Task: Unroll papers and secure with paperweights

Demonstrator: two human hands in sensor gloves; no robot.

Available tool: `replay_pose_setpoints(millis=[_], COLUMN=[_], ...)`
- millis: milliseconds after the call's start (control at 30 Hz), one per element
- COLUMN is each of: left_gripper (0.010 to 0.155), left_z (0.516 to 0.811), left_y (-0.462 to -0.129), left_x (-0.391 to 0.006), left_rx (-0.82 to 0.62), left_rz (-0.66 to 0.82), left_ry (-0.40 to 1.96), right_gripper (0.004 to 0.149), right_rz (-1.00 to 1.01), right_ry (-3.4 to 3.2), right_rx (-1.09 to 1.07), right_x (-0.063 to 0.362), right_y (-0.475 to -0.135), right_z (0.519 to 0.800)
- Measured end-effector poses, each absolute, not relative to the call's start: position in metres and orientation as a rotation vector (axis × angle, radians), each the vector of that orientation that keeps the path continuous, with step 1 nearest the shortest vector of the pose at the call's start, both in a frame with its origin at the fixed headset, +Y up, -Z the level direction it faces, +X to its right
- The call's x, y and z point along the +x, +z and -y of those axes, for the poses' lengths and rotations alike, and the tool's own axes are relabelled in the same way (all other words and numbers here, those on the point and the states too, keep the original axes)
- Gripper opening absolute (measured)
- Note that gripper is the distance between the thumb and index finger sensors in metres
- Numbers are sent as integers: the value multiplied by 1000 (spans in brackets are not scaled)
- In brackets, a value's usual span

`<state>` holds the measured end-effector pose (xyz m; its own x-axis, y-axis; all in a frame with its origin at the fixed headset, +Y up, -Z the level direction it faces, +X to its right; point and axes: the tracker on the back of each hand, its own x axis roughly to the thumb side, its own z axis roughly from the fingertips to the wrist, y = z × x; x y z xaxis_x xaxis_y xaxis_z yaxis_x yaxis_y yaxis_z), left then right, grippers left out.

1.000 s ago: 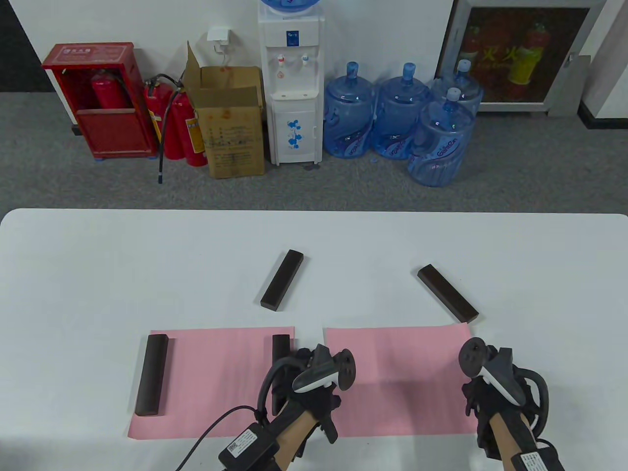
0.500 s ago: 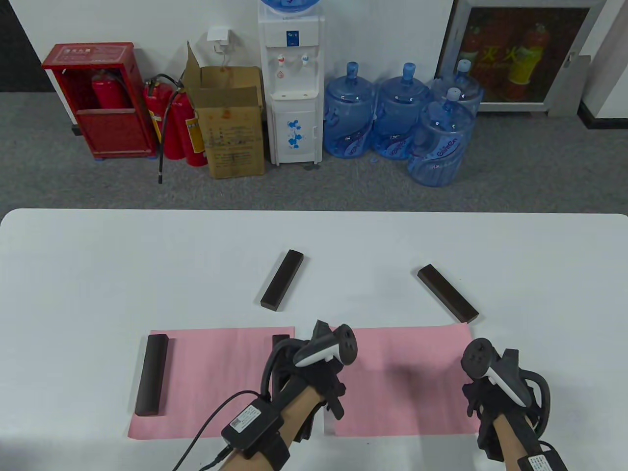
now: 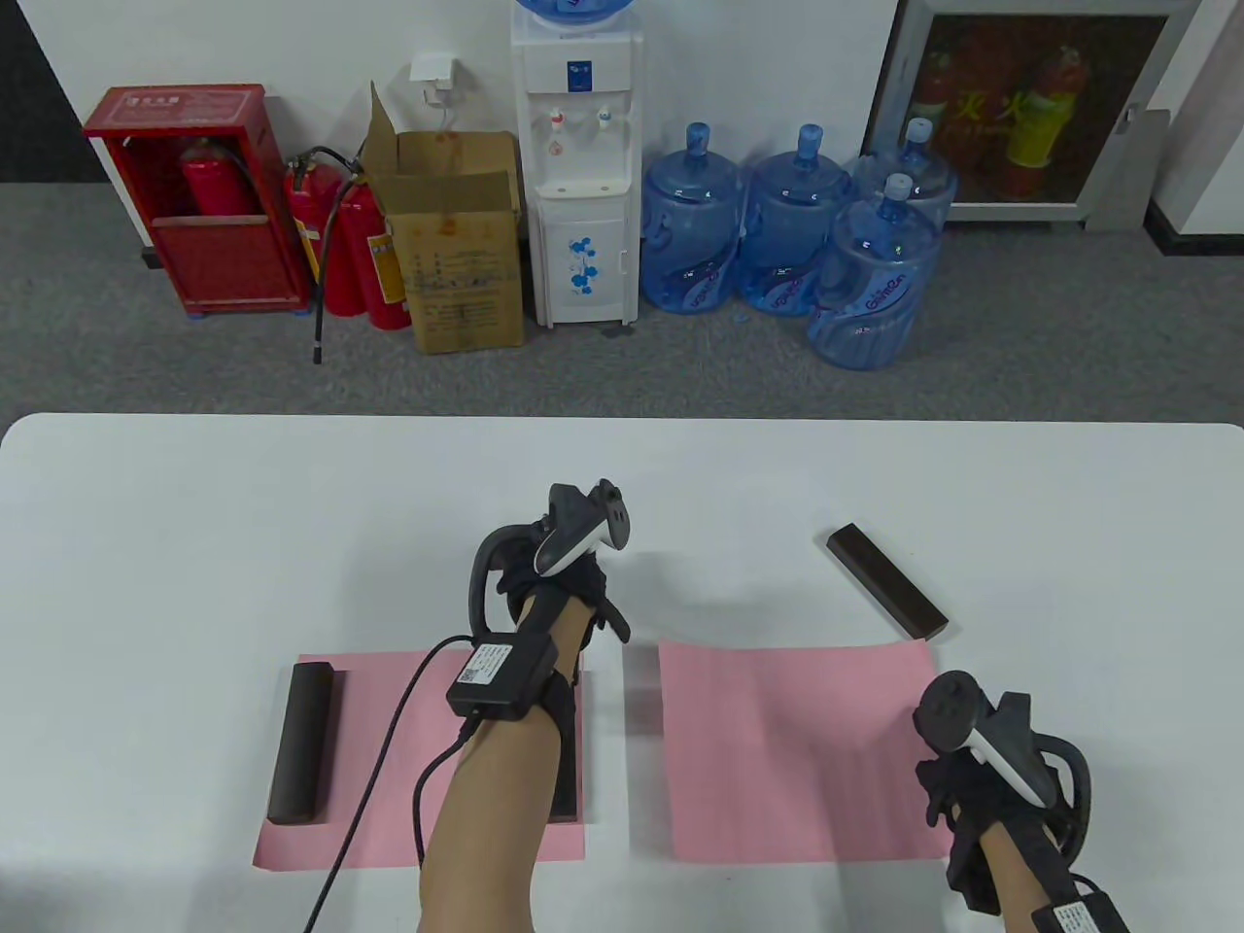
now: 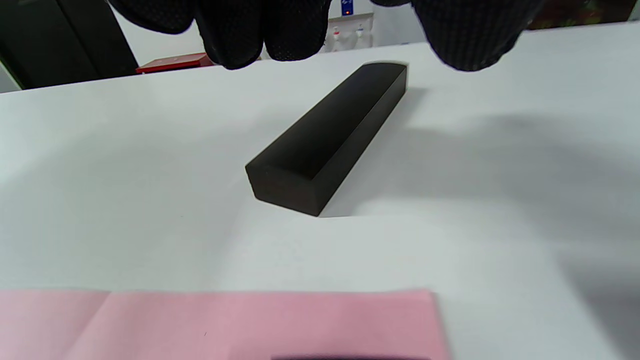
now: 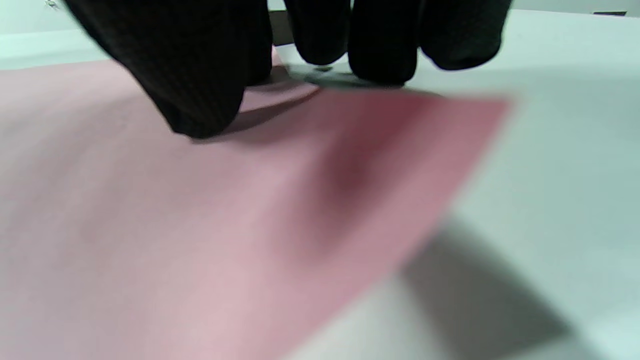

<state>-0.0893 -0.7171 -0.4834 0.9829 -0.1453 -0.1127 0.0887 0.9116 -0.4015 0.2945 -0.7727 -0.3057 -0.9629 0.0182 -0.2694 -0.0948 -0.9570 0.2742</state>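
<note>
My left hand point(image 3: 556, 573) hovers over the middle dark paperweight, which it hides in the table view. In the left wrist view the paperweight point(image 4: 330, 140) lies on the white table with my open fingers point(image 4: 250, 35) just above its far end, not touching it. My right hand point(image 3: 957, 777) presses the right edge of the right pink paper point(image 3: 797, 748); its fingertips point(image 5: 200, 100) rest on the paper point(image 5: 150, 225). The left pink paper point(image 3: 389, 758) lies flat under a paperweight point(image 3: 301, 743) at its left edge and another point(image 3: 567, 802) at its right, partly under my forearm.
A loose dark paperweight point(image 3: 886, 581) lies at an angle just beyond the right paper's far right corner. The white table point(image 3: 194, 535) ends at a far edge. Beyond it on the floor stand a water dispenser, bottles, a box and extinguishers.
My left hand has left the right paper's left edge and moved forward to the middle paperweight. That free edge has drawn in slightly to the right. My right hand has stayed put.
</note>
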Motion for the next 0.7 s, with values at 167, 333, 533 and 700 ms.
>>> replay_pose_setpoints(millis=[167,333,533,700], left_gripper=[76,81,76,73], left_z=[741,755,761,758], left_y=[-502,-513,-519,-515], left_x=[-89,-89,-88,-94], left_rx=[-406,-447,-451,-399], left_rz=[-143,-117,-45,-44], left_ry=[-186,-227,-300,-251], right_gripper=[59,59,59,59], right_rz=[-447,-446,-451,-450], right_ry=[3021,3027,3019,3026], right_rx=[-408,-405,-404,-407], right_x=[295,295,295,295], right_y=[-305,-305,-305,-305], right_z=[773,772,772,772])
